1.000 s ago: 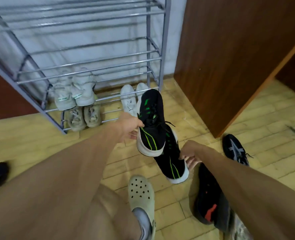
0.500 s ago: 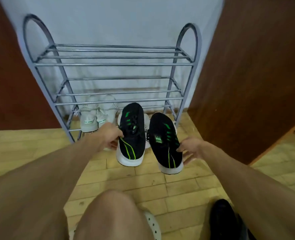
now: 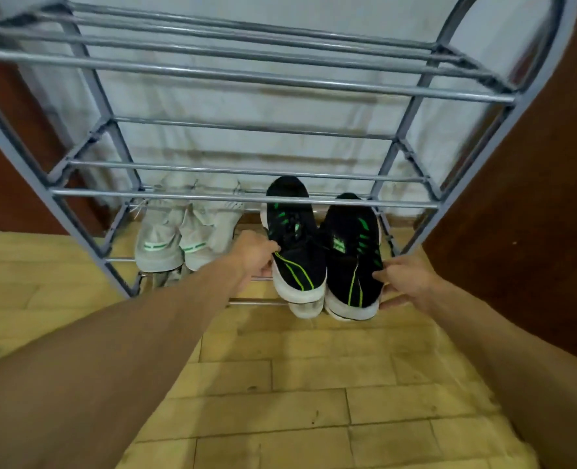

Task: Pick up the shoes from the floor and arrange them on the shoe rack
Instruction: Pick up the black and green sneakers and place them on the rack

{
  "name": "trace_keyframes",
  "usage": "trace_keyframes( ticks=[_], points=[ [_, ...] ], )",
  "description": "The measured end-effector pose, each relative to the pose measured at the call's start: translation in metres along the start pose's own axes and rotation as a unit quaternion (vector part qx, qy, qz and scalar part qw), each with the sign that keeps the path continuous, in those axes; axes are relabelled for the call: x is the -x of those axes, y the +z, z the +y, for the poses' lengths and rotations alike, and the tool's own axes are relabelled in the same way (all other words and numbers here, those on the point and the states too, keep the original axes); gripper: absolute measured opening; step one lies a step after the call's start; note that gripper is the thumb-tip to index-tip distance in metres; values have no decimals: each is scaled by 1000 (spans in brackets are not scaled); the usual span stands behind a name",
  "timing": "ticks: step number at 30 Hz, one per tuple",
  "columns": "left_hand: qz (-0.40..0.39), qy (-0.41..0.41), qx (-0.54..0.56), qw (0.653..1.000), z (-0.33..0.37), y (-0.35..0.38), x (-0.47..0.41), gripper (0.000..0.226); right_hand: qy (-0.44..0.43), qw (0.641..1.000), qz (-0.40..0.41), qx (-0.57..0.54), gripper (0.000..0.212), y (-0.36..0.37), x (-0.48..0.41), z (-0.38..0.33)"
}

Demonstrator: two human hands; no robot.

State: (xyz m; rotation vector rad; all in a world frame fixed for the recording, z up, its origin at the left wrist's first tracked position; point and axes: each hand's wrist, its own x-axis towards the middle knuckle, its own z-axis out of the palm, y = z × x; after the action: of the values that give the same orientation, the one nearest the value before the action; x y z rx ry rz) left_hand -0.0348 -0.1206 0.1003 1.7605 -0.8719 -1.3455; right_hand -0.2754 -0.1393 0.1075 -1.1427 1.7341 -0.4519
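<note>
While held heel-first at the front right of the shoe rack (image 3: 246, 198), left sneaker (image 3: 293, 245) in left hand (image 3: 256, 255), right sneaker (image 3: 354, 258) in right hand (image 3: 405, 279), fingers pinching heels: likely light, soft knit uppers, firm soles; grip heels.

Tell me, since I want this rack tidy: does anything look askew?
Slightly. The left black shoe sits further in than the right black shoe, so the heels don't line up. Both hands hold them. The pale pair looks straight.

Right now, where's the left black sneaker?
In the left hand, the left black sneaker sits toe-in on the rack's right side, between white sneakers and its mate.
</note>
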Motion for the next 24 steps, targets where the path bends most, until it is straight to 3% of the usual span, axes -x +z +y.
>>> trace_keyframes(
  ticks=[8, 13, 17, 24],
  points=[
    [23, 17, -13, 1000, 17, 25, -62, 11, -26, 999, 26, -11, 19, 7, -60, -13],
    [57, 15, -52, 997, -1, 30, -63, 30, -1, 998, -9, -57, 32, 12, -61, -2],
    [56, 6, -61, 997, 2, 35, -60, 26, -9, 998, -27, -56, 33, 10, -59, -2],
    [25, 11, -54, 998, 6, 44, -61, 21, -27, 993, 84, -79, 39, 8, -74, -3]
  ],
)
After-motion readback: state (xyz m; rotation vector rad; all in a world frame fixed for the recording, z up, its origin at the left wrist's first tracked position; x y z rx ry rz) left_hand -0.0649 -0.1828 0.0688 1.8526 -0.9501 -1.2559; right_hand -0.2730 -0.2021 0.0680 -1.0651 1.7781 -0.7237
